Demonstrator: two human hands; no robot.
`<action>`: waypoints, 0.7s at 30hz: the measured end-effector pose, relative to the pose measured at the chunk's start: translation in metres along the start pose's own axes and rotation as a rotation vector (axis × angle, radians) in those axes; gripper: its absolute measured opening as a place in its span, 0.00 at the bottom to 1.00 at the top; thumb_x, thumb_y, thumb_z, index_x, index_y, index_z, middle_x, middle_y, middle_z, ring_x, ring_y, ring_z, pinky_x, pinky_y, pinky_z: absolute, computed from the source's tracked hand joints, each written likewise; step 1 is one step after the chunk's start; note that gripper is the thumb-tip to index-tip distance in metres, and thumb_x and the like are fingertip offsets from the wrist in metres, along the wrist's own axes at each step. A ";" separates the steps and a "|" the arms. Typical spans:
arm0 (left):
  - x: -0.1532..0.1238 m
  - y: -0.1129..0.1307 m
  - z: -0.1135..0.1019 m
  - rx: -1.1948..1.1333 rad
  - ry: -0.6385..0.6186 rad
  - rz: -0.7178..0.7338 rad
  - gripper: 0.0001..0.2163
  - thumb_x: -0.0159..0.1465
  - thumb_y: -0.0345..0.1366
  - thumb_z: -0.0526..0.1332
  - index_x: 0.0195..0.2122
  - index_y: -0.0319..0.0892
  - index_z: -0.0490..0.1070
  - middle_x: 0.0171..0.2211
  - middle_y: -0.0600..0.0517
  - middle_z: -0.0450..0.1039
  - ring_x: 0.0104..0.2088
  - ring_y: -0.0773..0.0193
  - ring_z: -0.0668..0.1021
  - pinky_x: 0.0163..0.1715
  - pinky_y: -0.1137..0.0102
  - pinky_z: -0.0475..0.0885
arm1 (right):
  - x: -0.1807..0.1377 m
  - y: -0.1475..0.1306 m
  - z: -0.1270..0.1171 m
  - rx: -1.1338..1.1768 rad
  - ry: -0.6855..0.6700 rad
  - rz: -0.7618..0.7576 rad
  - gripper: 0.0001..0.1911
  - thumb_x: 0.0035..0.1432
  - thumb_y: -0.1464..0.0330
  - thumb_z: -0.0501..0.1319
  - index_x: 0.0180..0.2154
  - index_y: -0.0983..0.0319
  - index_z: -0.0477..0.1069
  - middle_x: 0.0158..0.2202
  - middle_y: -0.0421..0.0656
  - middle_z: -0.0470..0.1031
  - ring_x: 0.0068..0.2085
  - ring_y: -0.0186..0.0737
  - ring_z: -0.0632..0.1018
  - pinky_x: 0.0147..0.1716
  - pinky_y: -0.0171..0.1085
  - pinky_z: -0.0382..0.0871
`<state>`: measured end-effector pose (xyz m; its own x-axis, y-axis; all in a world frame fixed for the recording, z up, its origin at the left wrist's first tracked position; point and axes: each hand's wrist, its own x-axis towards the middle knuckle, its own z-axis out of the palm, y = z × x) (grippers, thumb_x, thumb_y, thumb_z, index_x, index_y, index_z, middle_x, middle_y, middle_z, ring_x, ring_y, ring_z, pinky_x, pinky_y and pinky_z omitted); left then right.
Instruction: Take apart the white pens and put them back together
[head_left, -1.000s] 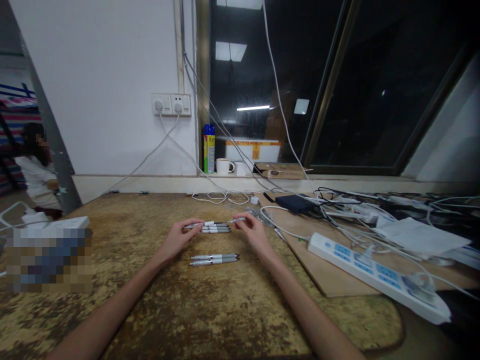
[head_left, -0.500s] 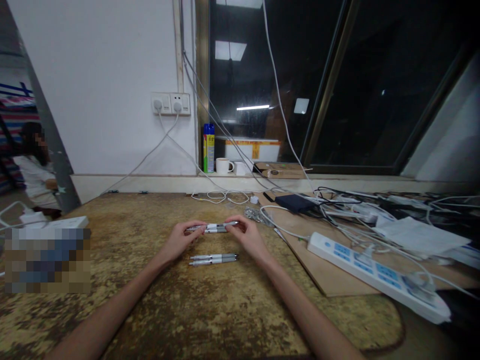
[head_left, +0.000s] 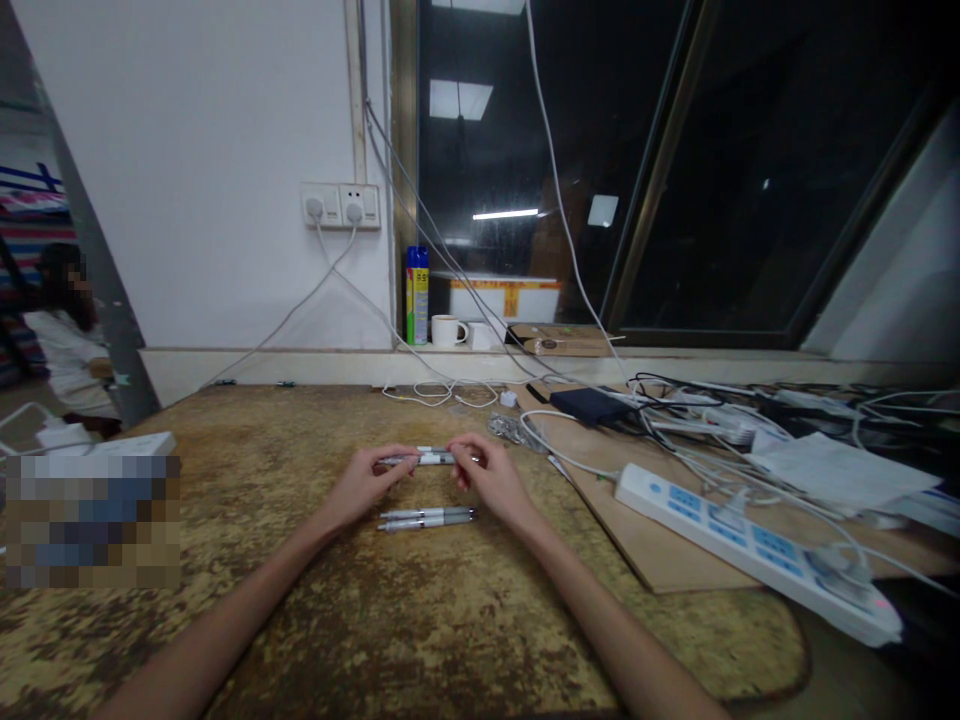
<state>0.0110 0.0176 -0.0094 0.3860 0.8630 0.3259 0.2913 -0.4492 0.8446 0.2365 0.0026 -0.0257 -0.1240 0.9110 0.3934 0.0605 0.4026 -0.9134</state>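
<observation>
The left hand (head_left: 365,482) and right hand (head_left: 484,476) pinched opposite ends of a small bundle of grey pens (head_left: 427,458) just above the worn table (head_left: 420,620), with two more pens (head_left: 427,517) lying nearer.

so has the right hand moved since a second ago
Yes. The right hand has slid left along the held pens, and its fingers are now about level with the right tips of the two loose pens.
</observation>
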 end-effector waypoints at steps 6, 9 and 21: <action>0.000 0.001 0.000 -0.006 0.012 0.002 0.19 0.64 0.48 0.64 0.47 0.39 0.81 0.44 0.45 0.81 0.39 0.57 0.79 0.40 0.69 0.72 | 0.000 -0.001 0.001 -0.044 -0.006 -0.032 0.12 0.63 0.60 0.58 0.41 0.60 0.73 0.26 0.38 0.73 0.27 0.36 0.73 0.29 0.34 0.66; -0.001 0.003 0.001 -0.007 0.001 0.006 0.18 0.64 0.47 0.64 0.47 0.39 0.81 0.44 0.45 0.81 0.38 0.57 0.79 0.38 0.69 0.71 | 0.000 -0.001 0.001 -0.035 -0.042 -0.028 0.13 0.63 0.60 0.57 0.43 0.60 0.72 0.24 0.37 0.70 0.24 0.35 0.70 0.26 0.33 0.63; -0.001 0.002 0.000 0.023 -0.006 0.005 0.18 0.64 0.48 0.64 0.47 0.39 0.80 0.40 0.47 0.81 0.31 0.63 0.75 0.29 0.73 0.65 | -0.003 -0.010 -0.001 -0.038 -0.062 -0.018 0.15 0.63 0.57 0.57 0.44 0.61 0.72 0.20 0.35 0.68 0.22 0.34 0.67 0.23 0.33 0.59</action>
<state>0.0116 0.0159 -0.0077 0.3929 0.8592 0.3277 0.3091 -0.4590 0.8329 0.2372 -0.0035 -0.0178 -0.1867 0.8969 0.4010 0.0948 0.4227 -0.9013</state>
